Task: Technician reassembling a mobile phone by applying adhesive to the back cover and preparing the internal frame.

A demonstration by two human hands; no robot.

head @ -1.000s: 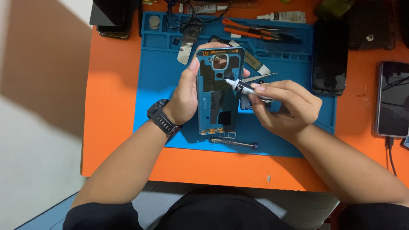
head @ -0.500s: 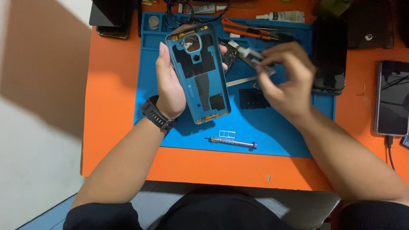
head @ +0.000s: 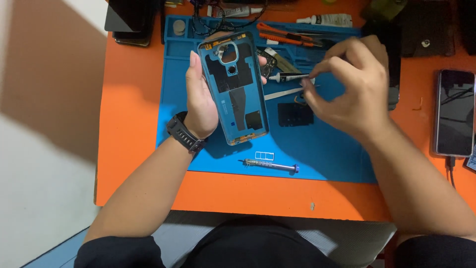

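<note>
I'm seeing left hand (head: 201,101) gripping blue phone back cover (head: 234,87) by edges, holding it inner side up above blue mat (head: 317,149). Right hand (head: 349,84) pinching small white glue tube (head: 287,77) just beside cover. Screwdriver (head: 270,166) lying on mat near front edge. Orange worktop (head: 129,124) carrying everything.

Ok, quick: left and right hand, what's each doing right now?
Left hand: closed around the blue phone back cover, held up.
Right hand: fingertips pinched on a small glue tube.
</note>
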